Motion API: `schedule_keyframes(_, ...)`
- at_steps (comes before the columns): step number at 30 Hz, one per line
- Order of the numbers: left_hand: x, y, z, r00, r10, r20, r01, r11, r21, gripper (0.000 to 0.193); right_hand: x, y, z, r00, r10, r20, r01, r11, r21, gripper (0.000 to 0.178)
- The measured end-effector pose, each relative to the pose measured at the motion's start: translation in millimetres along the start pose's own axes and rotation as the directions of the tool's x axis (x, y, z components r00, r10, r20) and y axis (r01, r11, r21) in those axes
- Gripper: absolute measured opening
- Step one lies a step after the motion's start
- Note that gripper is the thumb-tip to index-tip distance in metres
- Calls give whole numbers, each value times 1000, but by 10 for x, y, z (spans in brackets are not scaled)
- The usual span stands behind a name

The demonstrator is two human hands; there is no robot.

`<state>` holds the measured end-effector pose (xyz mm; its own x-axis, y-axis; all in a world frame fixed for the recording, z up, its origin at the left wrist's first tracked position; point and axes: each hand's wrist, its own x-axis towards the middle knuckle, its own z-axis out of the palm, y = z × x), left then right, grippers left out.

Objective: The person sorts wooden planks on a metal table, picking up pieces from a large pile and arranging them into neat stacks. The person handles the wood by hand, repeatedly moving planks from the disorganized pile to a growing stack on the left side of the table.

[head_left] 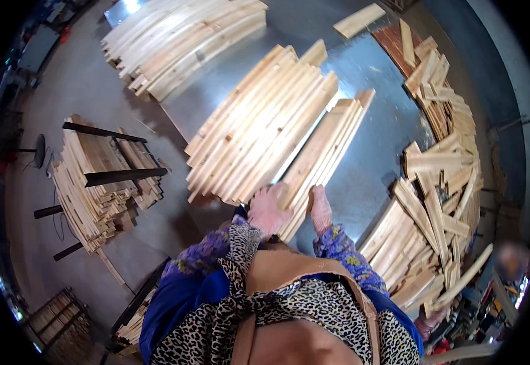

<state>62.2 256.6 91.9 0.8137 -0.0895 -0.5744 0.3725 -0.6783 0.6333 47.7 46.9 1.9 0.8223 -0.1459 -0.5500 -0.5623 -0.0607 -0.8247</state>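
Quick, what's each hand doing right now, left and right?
Left hand: fingers curled over the near end of the narrow stack of wooden slats, gripping it.
Right hand: pressed against the same stack's right edge; its grip cannot be told.

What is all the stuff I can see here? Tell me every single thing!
Grey metal table: one, centre, under the wood.
Narrow bundle of pale wooden slats: one, centre, gripped at its near end by both hands.
Wide stack of pale wooden slats: one, just left of the bundle.
Far stack of pale slats: one, top left of the table.
Single pale board: one, top of the table.
Loose heap of pale wood offcuts: one, right side.
Slat pile on dark metal rack: one, on the floor, left.
Left hand: on the bundle's near end.
Right hand: on the bundle's right edge.
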Motion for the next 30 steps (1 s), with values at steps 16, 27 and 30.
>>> schedule_keyframes(16,947,471,-1597,459,887,-45,-664,376,647,73,530,-1888,34,844,96,528,-233,952,199,55)
schedule_keyframes(27,2769,227,-3537,880,425,-210,-81,571,817,112,1626,-1986,-1824,826,-372,-424,197,895,-400,78)
schedule_keyframes(30,2884,-93,-3990,868,148,-474,307,591,746,116,1499,-2202,-2556,703,-111,-703,-332,823,-462,83)
